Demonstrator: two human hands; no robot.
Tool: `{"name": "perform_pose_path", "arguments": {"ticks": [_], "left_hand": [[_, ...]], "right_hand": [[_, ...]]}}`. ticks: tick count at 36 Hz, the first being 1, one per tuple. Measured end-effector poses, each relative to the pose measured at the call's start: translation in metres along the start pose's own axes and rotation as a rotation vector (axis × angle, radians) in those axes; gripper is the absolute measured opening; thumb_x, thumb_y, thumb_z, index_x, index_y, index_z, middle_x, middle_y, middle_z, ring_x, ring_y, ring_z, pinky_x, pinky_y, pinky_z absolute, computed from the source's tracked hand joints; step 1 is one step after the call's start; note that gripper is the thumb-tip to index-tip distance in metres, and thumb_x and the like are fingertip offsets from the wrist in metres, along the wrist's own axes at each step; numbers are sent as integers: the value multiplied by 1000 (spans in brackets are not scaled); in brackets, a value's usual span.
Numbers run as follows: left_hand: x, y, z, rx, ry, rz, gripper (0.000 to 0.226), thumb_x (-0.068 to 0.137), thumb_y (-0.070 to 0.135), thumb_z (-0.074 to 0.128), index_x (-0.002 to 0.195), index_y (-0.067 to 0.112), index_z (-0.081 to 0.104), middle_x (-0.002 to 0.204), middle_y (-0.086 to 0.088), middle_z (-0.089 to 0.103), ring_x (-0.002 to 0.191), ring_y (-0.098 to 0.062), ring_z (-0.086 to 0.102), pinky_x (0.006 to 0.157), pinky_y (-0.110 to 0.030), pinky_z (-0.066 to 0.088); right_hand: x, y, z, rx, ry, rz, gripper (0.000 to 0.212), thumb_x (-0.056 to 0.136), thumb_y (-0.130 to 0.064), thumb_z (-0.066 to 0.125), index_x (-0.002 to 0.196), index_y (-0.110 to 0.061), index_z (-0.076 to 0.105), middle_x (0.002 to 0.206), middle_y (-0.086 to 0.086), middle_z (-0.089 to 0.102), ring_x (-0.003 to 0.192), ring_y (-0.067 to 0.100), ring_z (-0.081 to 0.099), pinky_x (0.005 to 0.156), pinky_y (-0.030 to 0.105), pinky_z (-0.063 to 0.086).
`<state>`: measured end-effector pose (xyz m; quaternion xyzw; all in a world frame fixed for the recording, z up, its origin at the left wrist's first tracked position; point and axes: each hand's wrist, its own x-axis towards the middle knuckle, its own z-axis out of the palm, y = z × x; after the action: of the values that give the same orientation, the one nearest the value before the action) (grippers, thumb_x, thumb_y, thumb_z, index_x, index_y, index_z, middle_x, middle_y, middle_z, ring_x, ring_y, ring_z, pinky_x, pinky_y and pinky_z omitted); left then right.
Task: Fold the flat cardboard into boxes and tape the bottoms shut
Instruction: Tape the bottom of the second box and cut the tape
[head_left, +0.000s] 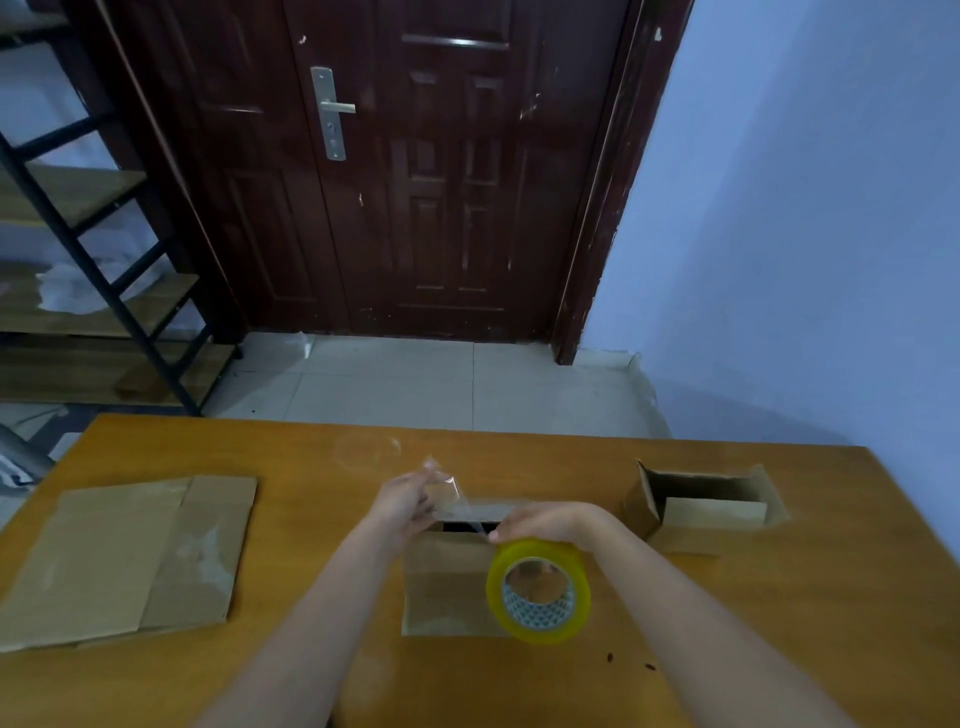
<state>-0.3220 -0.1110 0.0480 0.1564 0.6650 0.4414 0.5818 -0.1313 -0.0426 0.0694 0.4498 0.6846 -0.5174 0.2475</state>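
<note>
A folded cardboard box stands in the middle of the wooden table, partly hidden by my arms. My right hand grips a yellow roll of clear tape over the box's right side. My left hand pinches the free end of the tape strip, which stretches from the roll up to the left above the box. A stack of flat cardboard lies at the table's left.
A finished open box sits at the table's right. Beyond the far edge are a tiled floor, a dark door and a metal shelf rack at left. A blue wall runs along the right.
</note>
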Motion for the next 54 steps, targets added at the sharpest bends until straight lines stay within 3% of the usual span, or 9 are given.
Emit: {"name": "perform_pose_path", "arguments": {"ticks": [6,10,13,18,22,26,36,44,54], "left_hand": [[-4,-34,-3,-202,-37,0,29,99,33,42,102,11,61,140,-7,49,137,-22,38,108,-46,33],[-1,-35,-5,-256,-26,-5,39,100,30,40,128,4,50,138,-10,51,135,-23,40,105,-42,36],[4,-37,-9,-351,-25,-25,41,100,27,42,135,5,46,133,-11,56,128,-24,47,103,-43,39],[-2,-43,-5,-352,1,10,22,97,23,48,102,5,60,103,-7,66,116,-20,54,103,-43,41],[-3,-46,-5,-343,38,73,29,95,21,53,117,2,59,125,-9,61,123,-21,53,98,-40,46],[-4,-48,-5,-268,59,100,13,90,23,61,91,12,68,136,-7,55,125,-23,51,94,-35,49],[-9,-47,4,-172,93,156,20,94,19,55,83,13,70,109,-8,55,103,-17,52,67,-15,55],[-9,-49,7,-198,132,190,24,95,18,54,108,3,67,118,-8,57,106,-19,54,91,-34,50],[-5,-53,7,-280,175,153,24,97,23,52,105,6,65,95,-10,61,85,-13,58,80,-29,52]], "right_hand": [[-2,-4,-3,8,-11,-14,59,94,-54,47,136,-14,52,136,5,54,120,21,54,74,18,52],[-2,-3,-11,-28,76,-2,57,88,-57,54,128,-18,61,130,3,60,115,21,58,93,33,50],[-5,-1,-19,5,135,-16,50,88,-51,59,122,-14,64,112,5,68,99,21,65,69,26,55],[-8,-1,-30,-8,212,-28,48,86,-52,62,112,-12,70,101,2,70,89,18,65,68,24,54],[-11,-5,-37,-107,276,-37,49,84,-55,61,105,-12,71,104,3,70,94,19,65,86,33,51],[-15,-9,-42,-278,312,-1,45,83,-58,60,91,-14,63,94,1,61,90,20,57,75,31,44],[-7,-9,-33,-424,371,220,80,76,-65,64,130,-7,51,127,10,58,111,29,57,86,36,48],[-4,-14,-30,-484,435,335,85,74,-70,62,133,-10,48,129,7,57,117,25,56,81,30,44],[-24,-1,-51,-341,323,113,87,82,-71,50,142,-8,41,147,8,42,132,27,43,101,36,38]]}}
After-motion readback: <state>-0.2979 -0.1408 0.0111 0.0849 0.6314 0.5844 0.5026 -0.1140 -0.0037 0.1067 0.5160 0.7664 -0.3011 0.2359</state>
